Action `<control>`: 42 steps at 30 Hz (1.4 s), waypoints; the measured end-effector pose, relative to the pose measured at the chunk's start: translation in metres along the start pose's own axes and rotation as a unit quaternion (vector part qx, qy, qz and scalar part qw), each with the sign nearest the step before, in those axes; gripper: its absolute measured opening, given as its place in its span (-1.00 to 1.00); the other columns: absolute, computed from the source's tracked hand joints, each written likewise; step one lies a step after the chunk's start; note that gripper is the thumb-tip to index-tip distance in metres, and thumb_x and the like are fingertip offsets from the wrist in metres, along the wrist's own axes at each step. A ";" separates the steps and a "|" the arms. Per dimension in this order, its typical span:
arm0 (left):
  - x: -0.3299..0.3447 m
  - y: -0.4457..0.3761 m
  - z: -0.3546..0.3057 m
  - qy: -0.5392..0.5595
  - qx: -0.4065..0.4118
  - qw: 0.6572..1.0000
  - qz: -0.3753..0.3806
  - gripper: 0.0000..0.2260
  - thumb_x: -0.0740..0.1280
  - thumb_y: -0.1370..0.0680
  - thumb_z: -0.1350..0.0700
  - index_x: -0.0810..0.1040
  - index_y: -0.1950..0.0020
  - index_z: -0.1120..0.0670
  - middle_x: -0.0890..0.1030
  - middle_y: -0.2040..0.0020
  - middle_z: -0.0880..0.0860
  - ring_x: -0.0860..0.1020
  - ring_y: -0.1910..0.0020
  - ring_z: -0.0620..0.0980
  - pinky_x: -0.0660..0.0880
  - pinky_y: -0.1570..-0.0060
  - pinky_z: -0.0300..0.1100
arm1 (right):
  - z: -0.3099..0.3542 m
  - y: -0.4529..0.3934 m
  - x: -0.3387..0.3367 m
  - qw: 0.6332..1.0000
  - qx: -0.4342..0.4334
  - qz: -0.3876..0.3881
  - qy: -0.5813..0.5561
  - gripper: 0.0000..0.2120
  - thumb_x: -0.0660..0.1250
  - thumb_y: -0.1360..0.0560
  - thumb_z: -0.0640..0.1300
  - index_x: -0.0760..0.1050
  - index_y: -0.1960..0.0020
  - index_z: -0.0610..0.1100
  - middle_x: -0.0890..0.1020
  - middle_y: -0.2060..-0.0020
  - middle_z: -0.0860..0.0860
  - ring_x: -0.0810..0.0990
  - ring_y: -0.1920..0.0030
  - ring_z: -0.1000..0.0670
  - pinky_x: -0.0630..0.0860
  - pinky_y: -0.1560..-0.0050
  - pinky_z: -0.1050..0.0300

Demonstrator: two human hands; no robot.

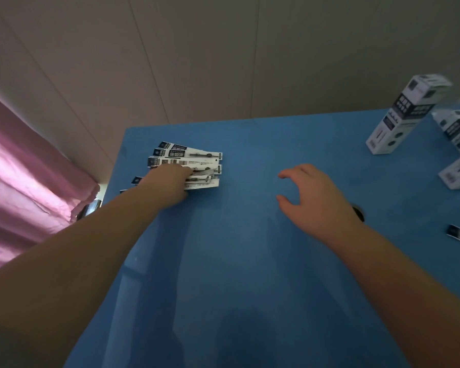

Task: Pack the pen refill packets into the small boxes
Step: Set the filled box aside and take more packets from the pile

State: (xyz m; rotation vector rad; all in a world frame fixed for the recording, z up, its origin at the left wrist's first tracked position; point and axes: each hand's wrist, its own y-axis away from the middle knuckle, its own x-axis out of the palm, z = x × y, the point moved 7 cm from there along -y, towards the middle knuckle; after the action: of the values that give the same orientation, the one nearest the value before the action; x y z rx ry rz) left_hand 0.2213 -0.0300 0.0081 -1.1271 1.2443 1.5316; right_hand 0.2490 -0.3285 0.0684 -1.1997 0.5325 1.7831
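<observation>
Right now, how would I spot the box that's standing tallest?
Look to the far right part of the blue table, where several white small boxes cluster. The tall box stands on end, leaning, with dark printed panels; its neighbours sit lower beside it.

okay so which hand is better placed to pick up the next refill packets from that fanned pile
Left. The left hand already rests on the fanned packets near the blue table's far left corner. The right hand hovers open over bare table, apart from the pile, nearer the boxes.
</observation>
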 end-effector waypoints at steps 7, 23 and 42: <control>0.001 0.015 -0.001 -0.012 0.009 1.000 -0.024 -0.84 0.33 -0.54 0.12 0.56 -0.12 0.00 0.56 -0.12 0.01 0.56 -0.11 0.07 0.52 -0.03 -0.04 | -0.001 0.010 -0.011 1.000 0.006 -0.002 -0.002 -0.59 0.39 -0.52 -0.01 0.49 -0.35 -0.04 0.49 -0.23 0.01 0.48 -0.27 -0.06 0.45 -0.25 0.05; -0.001 0.036 -0.011 0.102 -0.027 0.992 -0.066 -0.97 0.31 -0.53 0.06 0.49 0.05 -0.05 0.61 0.07 -0.02 0.48 0.20 -0.01 0.37 0.22 -0.15 | -0.018 0.029 -0.024 1.000 0.027 0.003 -0.003 -0.62 0.37 -0.53 0.02 0.50 -0.32 0.02 0.49 -0.23 0.05 0.49 -0.26 -0.01 0.50 -0.21 -0.07; -0.042 0.086 -0.140 0.394 -0.058 0.905 -0.152 -0.90 0.32 -0.49 0.00 0.45 0.21 -0.09 0.55 0.36 -0.11 0.49 0.42 -0.06 0.41 0.41 -0.14 | -0.098 0.064 -0.091 0.997 0.072 0.005 0.030 -0.63 0.37 -0.54 0.01 0.49 -0.34 0.01 0.49 -0.27 0.05 0.49 -0.24 0.00 0.44 -0.26 0.02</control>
State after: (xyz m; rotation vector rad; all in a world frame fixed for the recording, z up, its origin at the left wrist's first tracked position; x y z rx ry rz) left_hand 0.1671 -0.1839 0.0538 -2.0343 1.3911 0.9273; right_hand 0.2557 -0.4735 0.0989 -1.1537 0.6908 1.6907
